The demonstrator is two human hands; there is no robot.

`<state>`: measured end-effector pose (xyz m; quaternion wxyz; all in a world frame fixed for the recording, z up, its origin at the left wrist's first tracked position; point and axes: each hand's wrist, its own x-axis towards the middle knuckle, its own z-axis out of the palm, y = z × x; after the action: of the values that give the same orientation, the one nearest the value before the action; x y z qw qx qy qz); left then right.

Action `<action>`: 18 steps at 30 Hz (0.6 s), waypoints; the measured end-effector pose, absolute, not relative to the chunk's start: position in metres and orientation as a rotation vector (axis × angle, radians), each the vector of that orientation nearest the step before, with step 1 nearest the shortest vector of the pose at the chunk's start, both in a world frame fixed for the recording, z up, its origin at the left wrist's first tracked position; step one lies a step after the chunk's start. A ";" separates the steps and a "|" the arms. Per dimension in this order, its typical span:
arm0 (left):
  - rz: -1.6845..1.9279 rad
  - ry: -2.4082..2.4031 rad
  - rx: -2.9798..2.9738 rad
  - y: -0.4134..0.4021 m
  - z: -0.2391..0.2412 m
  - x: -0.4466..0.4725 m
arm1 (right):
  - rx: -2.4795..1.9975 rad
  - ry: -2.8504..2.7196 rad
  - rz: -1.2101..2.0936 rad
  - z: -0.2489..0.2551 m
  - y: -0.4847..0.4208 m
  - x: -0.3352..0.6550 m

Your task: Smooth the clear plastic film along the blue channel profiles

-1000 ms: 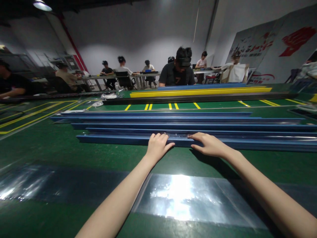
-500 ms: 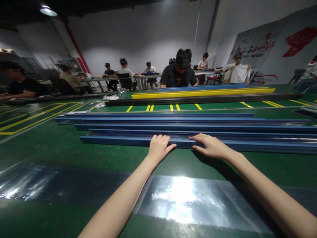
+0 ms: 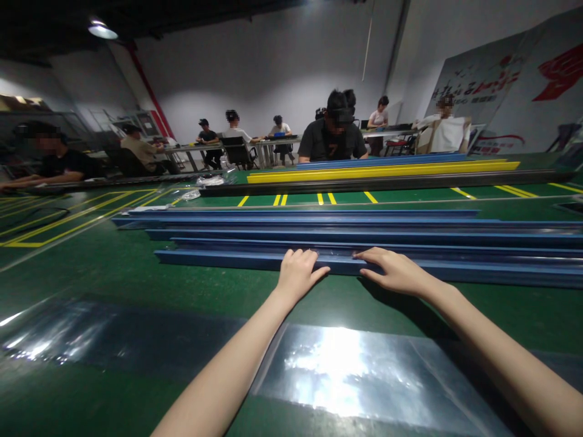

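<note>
A long blue channel profile (image 3: 223, 259) lies across the green table, its open side upward. My left hand (image 3: 298, 273) is closed over its near wall, the fingers hooked inside and the thumb pointing right along the front. A short gap to the right, my right hand (image 3: 394, 271) pinches the same wall, its fingertips in the groove and its thumb at the front face. The fingertips of the left hand are partly hidden behind the wall. Just behind lie more blue channels (image 3: 218, 233), parallel to this one.
Shiny clear plastic film (image 3: 364, 370) lies flat under my forearms. Farther back are a yellow profile (image 3: 387, 172), a black profile (image 3: 319, 183) and crumpled plastic (image 3: 212, 180). A co-worker (image 3: 332, 136) sits opposite; several other people are at tables behind.
The whole view has shifted slightly to the right in the picture. Both hands keep the same places on the blue channel.
</note>
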<state>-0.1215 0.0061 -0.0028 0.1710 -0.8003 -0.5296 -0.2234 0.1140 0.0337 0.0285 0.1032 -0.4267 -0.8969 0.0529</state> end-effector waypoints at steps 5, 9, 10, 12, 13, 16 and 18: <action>-0.628 -1.519 -2.270 0.006 -0.003 -0.121 | -1.253 -2.631 0.169 0.027 0.035 0.115; -0.627 -1.536 -2.274 0.006 -0.001 -0.120 | -1.248 -2.638 0.176 0.025 0.036 0.116; -0.627 -1.540 -2.276 0.006 -0.001 -0.120 | -1.246 -2.636 0.178 0.025 0.036 0.116; -0.630 -1.547 -2.282 0.006 0.000 -0.120 | -1.245 -2.628 0.178 0.024 0.037 0.116; -0.630 -1.550 -2.283 0.006 0.000 -0.120 | -1.247 -2.624 0.177 0.024 0.037 0.116; -0.634 -1.543 -2.282 0.006 -0.001 -0.120 | -1.255 -2.619 0.172 0.024 0.037 0.116; -0.644 -1.531 -2.275 0.006 -0.001 -0.120 | -1.259 -2.627 0.170 0.024 0.037 0.115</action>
<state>-0.1197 0.0058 -0.0012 0.1617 -0.7972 -0.5362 -0.2256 0.1155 0.0366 0.0240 0.1115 -0.4287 -0.8946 0.0580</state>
